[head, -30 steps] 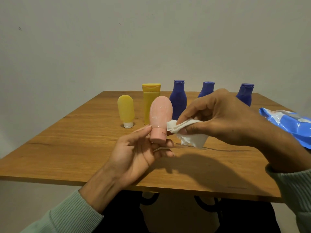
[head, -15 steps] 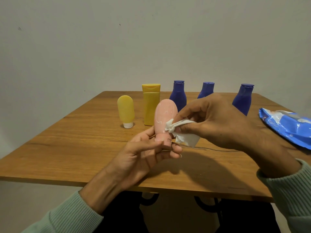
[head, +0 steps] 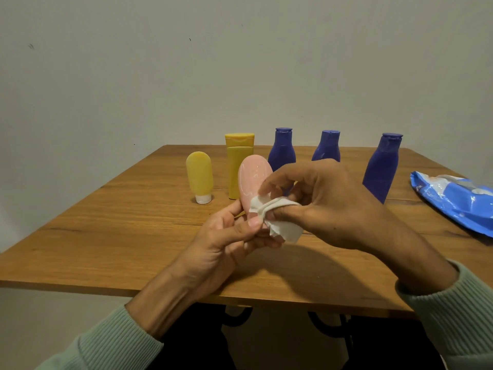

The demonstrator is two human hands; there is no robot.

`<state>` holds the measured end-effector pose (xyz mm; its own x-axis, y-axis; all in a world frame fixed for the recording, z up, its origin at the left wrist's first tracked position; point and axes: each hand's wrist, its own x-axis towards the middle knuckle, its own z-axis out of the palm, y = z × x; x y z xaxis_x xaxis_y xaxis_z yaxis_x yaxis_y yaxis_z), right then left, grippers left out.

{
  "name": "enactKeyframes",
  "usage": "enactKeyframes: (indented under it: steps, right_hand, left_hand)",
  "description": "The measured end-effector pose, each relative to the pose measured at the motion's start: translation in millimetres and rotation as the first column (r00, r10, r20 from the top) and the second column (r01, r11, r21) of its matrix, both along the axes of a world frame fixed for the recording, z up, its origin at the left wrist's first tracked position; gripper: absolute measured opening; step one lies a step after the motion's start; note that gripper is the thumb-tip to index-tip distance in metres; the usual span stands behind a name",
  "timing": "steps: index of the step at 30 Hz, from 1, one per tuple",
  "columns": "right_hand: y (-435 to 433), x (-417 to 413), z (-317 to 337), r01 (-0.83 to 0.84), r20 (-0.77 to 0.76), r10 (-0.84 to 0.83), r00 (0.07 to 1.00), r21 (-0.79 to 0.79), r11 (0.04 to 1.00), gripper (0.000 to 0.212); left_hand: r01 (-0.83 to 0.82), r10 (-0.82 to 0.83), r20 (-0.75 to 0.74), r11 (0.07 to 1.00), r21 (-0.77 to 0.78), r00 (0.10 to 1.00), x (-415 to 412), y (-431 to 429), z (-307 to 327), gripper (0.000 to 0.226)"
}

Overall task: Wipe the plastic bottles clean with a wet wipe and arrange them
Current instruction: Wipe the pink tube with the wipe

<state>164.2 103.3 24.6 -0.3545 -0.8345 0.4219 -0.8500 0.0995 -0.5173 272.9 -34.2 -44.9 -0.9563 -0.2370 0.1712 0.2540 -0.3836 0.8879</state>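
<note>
The right hand, pinching the wipe, has slid it up the pink bottle, gripped low by the left hand's curled fingers; wiping seems midway.

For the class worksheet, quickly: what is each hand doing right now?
Left hand: grips the pink bottle.
Right hand: pinches the wet wipe.

Left hand curled in a grip; right hand pinching
</note>
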Motion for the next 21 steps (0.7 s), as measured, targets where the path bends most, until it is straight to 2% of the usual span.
enactKeyframes:
  steps: [2, 5, 7, 8, 12, 17, 21]
  right_hand:
    - [-3, 0, -3, 0.033, -0.028, -0.034, 0.999, -0.025, 0.999, 0.025]
    - [-6, -7, -9, 0.145, -0.075, -0.161, 0.984, -0.182, 0.973, 0.019]
    - [-6, -12, -11, 0.206, -0.08, -0.234, 0.969, -0.263, 0.943, 0.016]
    - [-5, -13, -11, 0.202, -0.055, -0.223, 0.973, -0.256, 0.945, 0.015]
    - [0, -13, -2, 0.03, 0.065, -0.026, 0.998, -0.069, 0.997, 0.013]
    - [-5, -14, -7, 0.143, 0.085, -0.127, 0.988, -0.231, 0.962, 0.013]
    - [-3, -12, -5, 0.064, 0.102, -0.053, 0.993, -0.104, 0.993, 0.015]
  left_hand:
    - [0.024, -0.024, -0.009, 1.0, -0.004, 1.0, 0, -1, 0, 0.05]
    - [0.073, -0.074, -0.049, 0.997, -0.021, 0.996, 1, 0, -1, 0.061]
    - [0.089, -0.089, -0.062, 0.996, -0.012, 0.994, 1, 0, -1, 0.06]
    - [0.085, -0.085, -0.061, 0.996, -0.007, 0.994, 1, 0, 0, 0.06]
    - [0.062, -0.061, -0.058, 0.998, 0.014, 0.996, 1, -2, 0, 0.064]
    - [0.089, -0.089, -0.047, 0.996, 0.0, 0.995, 2, 1, 1, 0.059]
    - [0.013, -0.013, -0.018, 1.0, -0.006, 1.0, 1, 1, 2, 0.053]
